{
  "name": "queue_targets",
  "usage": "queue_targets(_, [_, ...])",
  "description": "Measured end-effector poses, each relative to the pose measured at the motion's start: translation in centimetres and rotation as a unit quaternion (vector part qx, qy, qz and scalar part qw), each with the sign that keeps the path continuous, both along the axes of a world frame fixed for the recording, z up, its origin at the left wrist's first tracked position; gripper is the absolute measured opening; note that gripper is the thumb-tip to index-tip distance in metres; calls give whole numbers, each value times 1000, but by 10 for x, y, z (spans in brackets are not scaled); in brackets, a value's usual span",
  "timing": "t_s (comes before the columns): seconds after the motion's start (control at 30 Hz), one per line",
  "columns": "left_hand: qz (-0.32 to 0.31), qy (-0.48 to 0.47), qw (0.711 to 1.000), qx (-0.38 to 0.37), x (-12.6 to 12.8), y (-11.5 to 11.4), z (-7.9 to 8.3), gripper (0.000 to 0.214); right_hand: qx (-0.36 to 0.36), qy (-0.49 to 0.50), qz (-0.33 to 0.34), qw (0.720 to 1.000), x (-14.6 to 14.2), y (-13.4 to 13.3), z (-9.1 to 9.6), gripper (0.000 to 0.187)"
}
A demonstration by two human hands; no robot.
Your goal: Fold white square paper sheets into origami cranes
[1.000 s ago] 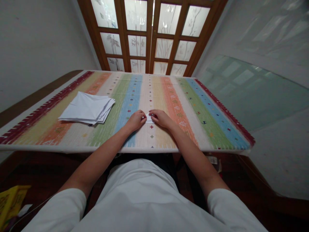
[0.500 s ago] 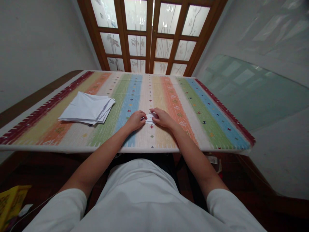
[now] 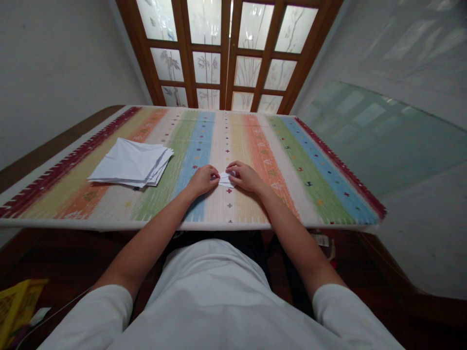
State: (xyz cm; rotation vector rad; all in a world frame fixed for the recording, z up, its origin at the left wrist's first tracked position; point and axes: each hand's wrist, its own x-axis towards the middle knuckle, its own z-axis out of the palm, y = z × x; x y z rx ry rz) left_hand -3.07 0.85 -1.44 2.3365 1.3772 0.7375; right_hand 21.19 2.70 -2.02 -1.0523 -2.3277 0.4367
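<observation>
A small piece of folded white paper (image 3: pixel 225 180) lies on the striped tablecloth in front of me, between my two hands. With fingertips pinched together, my left hand (image 3: pixel 204 180) grips the paper's left corner. My right hand (image 3: pixel 246 176) has its thumb and fingers on the right side of the same paper, partly covering it. Fold lines and layered edges show on the part left uncovered. To the left of my hands, a stack of white paper sheets (image 3: pixel 127 163) rests on the cloth, its top sheet creased.
The table wears a colourful striped tablecloth (image 3: pixel 233 141). Past its far edge is a wooden door (image 3: pixel 226 53) with frosted panes. Walls flank both sides, and a pale glass panel (image 3: pixel 365 136) leans at the right. A yellow basket (image 3: pixel 20 306) stands low at the left.
My left hand has shifted slightly left, and its fingertips have closed on the paper's left corner. My right hand has barely moved. The stack stays in place.
</observation>
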Motion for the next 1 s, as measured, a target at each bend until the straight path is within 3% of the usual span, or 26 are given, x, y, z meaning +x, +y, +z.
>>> queue_targets(0.37, [-1,2,1000,-9,1,-4,3,17,3,-14,-51,999,-6,5,-9,28])
queue_targets(0.57, [6,-22,1000,-13,1,-5,2,27,9,8,-40,999,-2,3,-2,25])
queue_targets(1.0, [14,6,1000,-6,-1,-3,6,11,-6,-33,-50,998,-5,-16,11,22])
